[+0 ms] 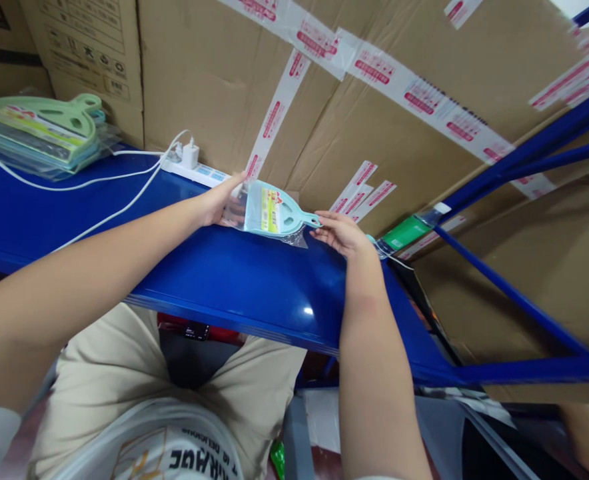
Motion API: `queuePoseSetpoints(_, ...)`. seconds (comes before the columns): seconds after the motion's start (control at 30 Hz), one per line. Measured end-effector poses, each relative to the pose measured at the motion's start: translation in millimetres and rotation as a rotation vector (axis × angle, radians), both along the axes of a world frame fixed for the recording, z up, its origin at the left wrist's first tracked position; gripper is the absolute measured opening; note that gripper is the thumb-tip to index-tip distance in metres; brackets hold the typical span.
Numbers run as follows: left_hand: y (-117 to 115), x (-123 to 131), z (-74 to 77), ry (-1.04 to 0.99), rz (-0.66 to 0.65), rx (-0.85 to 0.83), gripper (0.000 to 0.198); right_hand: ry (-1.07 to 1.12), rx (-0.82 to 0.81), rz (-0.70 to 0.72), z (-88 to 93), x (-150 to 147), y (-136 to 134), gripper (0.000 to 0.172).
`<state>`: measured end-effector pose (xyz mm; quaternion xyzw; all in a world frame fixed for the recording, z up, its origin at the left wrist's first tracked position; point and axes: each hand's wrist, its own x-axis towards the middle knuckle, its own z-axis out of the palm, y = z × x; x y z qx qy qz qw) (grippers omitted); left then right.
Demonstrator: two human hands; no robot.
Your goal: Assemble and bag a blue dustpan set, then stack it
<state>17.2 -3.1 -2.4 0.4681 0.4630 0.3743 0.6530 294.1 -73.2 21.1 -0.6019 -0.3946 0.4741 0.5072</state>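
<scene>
A light-blue dustpan (288,217) with a yellow-green label lies between my hands over the blue shelf (214,273), partly in a clear plastic bag. My left hand (222,200) grips the bag at the pan's wide end, fingers closed. At the opposite end, my right hand (337,232) pinches the dustpan's looped handle between thumb and fingers. Several bagged dustpans, green and blue, form a stack (69,130) on the shelf at the far left.
Behind the shelf stand large taped cardboard boxes (199,73). A white power strip (199,173) with cables lies at the back. A green-labelled bottle (407,233) rests at the right, near blue metal bars (509,287). Another person's arm (587,437) shows at lower right.
</scene>
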Motion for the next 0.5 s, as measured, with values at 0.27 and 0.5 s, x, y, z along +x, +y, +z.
queuePoseSetpoints(0.27, -19, 13, 11.1, 0.029, 0.079, 0.026, 0.008, 0.033, 0.014, 0.028, -2.7, 4, 2, 0.024)
queuePoseSetpoints(0.5, -28, 14, 22.1, -0.044, 0.166, 0.113, 0.028, 0.111, 0.072, 0.011, -3.2, 3, 4, 0.015)
